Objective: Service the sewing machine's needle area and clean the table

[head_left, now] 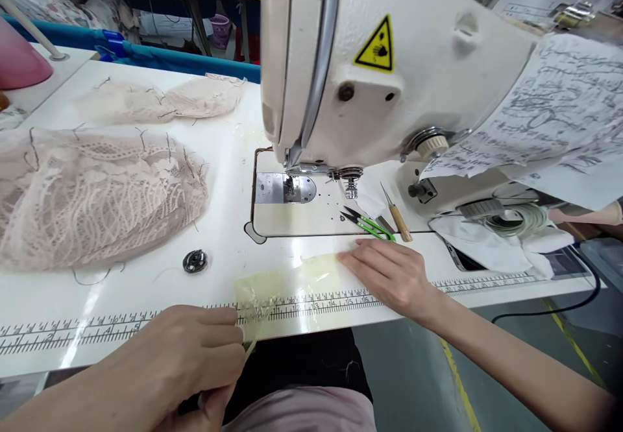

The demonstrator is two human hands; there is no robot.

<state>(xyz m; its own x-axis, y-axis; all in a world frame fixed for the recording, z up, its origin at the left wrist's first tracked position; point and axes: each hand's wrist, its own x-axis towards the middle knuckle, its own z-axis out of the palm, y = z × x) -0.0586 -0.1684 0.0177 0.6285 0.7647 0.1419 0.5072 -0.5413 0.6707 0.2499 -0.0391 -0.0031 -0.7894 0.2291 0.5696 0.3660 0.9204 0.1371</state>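
At near bench edge (43,362), left hand (195,354) grasping yellowish film (259,289), fingertips hidden; right hand (392,273) unclenched, touching film.

Single head-worn view, facing forward and down over bench (228,221); left hand (199,354), right hand (389,273) close; machine (423,62) near, upper centre; lap (302,370) at bottom edge.

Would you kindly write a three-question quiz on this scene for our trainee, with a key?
1. Which hand touches the pale yellow sheet nearer the green-handled snips?
2. True or false: the warning label on the sewing machine is triangular.
3. What colour is the handle of the awl? A) green B) tan C) red

Key: 1. The right hand. 2. True. 3. B.
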